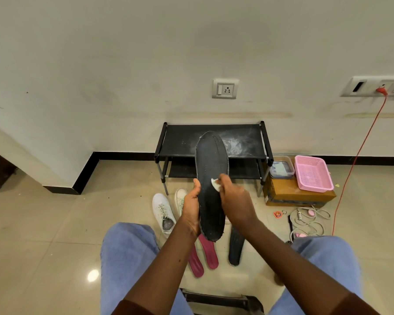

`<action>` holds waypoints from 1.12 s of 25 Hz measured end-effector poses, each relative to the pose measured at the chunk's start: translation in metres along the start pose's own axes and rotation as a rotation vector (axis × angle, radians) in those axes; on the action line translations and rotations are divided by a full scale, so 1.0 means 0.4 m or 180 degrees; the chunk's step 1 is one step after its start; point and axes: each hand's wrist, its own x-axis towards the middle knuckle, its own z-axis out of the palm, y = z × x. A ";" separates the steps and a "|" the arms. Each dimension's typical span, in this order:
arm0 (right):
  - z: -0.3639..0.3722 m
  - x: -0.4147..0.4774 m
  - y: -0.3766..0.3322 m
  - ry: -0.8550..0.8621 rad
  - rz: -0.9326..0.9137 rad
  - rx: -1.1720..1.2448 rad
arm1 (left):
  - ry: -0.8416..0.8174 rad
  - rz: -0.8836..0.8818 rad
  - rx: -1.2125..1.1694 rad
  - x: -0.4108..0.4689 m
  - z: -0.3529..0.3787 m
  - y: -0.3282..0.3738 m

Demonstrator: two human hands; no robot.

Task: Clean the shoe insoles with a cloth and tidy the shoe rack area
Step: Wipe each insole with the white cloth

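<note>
- Presently the right hand (236,202) pinches a small white cloth (216,184) against the face of the black insole (210,169), fingers curled on the wad. The wad is small and could slip out under a hard stroke.
- Left hand (191,208), at 9 o'clock of the cloth, grips the insole's edge and holds it upright, heel down. With a one-sided grip, wiping pressure may bend or twist the insole loose.
- At 6 o'clock, pink insoles (208,253) and a dark insole (236,246) lie on the floor, where dislodged grit would likely land on them.
- At 8 o'clock, white shoes (163,212) stand open-mouthed and are equally exposed.
- At 12 o'clock, the shoe rack (187,138) carries white dust (233,145) on its top shelf. The raised toe could pick it up, though the clearance cannot be told.
- At 3 o'clock, a tangle of cables (309,220) on the floor is a snag risk during tidying.
</note>
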 end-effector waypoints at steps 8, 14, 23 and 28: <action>-0.004 -0.020 0.002 -0.0027 0.0200 0.0452 | 0.0036 0.0016 0.0067 0.004 0.004 0.000; 0.007 -0.141 -0.055 -0.0197 -0.0561 0.0517 | 0.0380 0.0247 -0.0133 0.021 0.010 0.013; -0.007 -0.043 -0.029 -0.0127 0.0174 0.0423 | 0.0190 -0.0051 -0.0083 -0.001 0.015 -0.009; -0.018 0.037 0.022 -0.0137 0.0624 0.0550 | 0.0201 0.0052 0.0447 -0.027 0.030 -0.022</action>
